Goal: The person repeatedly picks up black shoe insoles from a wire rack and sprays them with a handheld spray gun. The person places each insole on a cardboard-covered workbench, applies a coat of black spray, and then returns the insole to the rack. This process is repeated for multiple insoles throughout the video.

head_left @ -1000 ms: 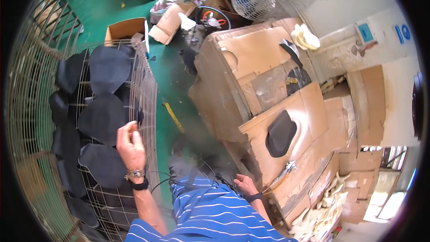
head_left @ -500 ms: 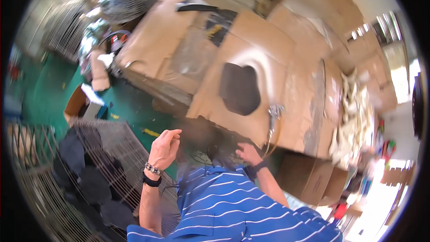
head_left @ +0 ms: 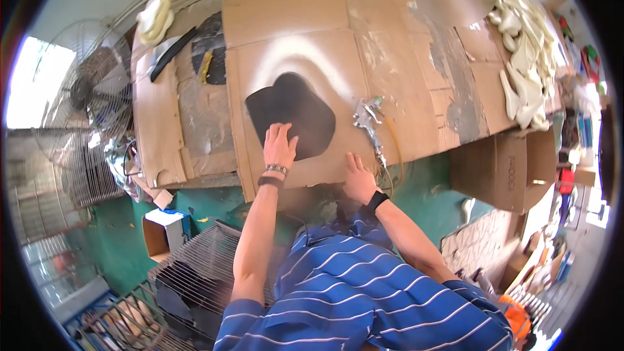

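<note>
Black fan blade [head_left: 290, 115], lying flat on the cardboard sheet [head_left: 390, 58], is now touched by the left hand [head_left: 279, 145], moved over from the wire rack [head_left: 214, 266], fingers spread flat, nothing gripped, while the right hand [head_left: 358, 179] rests open beside the spray gun [head_left: 368, 119].

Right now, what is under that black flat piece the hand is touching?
The black piece lies on brown cardboard marked with a whitish spray outline. The left hand rests on its lower edge. What sits directly beneath it is covered.
</note>
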A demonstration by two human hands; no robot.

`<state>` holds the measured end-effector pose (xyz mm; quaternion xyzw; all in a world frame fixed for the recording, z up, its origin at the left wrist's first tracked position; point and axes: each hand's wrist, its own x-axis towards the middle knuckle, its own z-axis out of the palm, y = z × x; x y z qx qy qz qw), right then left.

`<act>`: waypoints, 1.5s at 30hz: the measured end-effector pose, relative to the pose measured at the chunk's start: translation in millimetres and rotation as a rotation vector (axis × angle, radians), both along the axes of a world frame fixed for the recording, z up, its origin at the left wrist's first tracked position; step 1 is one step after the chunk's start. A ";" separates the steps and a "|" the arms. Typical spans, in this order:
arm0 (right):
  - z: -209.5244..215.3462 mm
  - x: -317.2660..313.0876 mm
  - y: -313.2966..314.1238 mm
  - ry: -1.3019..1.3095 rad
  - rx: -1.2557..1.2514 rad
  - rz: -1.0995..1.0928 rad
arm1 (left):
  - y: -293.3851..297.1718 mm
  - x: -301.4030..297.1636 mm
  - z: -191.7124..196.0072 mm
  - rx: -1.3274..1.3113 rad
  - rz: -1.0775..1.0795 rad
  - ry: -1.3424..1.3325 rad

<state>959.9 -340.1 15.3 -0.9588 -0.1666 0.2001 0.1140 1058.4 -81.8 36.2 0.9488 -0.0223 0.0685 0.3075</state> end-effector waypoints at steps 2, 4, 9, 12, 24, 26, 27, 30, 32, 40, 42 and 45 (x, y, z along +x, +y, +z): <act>2.3 0.2 4.5 0.042 -0.079 0.028 | -11.9 15.8 -11.8 0.050 -0.060 0.059; -3.2 -0.4 6.3 0.053 -0.126 0.031 | -22.8 24.1 -16.7 0.156 -0.039 0.122; 4.0 7.5 9.3 0.157 -0.161 0.049 | -14.2 33.6 -42.3 0.112 0.021 0.074; 4.0 12.0 12.4 0.196 -0.165 0.039 | -1.7 41.3 -40.3 -0.043 0.109 0.073; 22.7 29.4 -11.3 0.140 0.072 -0.008 | 70.1 3.0 102.9 -0.925 0.203 0.139; 62.9 55.6 -11.7 0.394 0.115 -0.209 | 70.9 -9.1 120.7 -0.949 0.209 0.255; 81.3 62.4 -11.8 0.523 0.135 -0.310 | 70.5 -16.0 125.9 -0.961 0.212 0.316; 93.9 56.1 -8.3 0.238 0.902 -0.297 | 46.0 -27.0 143.1 -1.338 0.073 0.393; 107.1 62.3 3.4 0.380 1.232 -0.311 | 34.1 -31.7 139.5 -1.482 0.013 0.401; 124.4 60.4 23.1 0.702 1.131 -0.547 | 31.9 -46.2 43.0 -1.985 0.312 0.765; 101.5 53.7 22.1 0.665 1.185 -0.615 | 27.3 -60.4 21.1 -1.969 0.345 0.987; 83.9 52.8 16.9 0.677 1.242 -0.724 | 14.0 -87.4 21.7 -1.955 0.371 1.046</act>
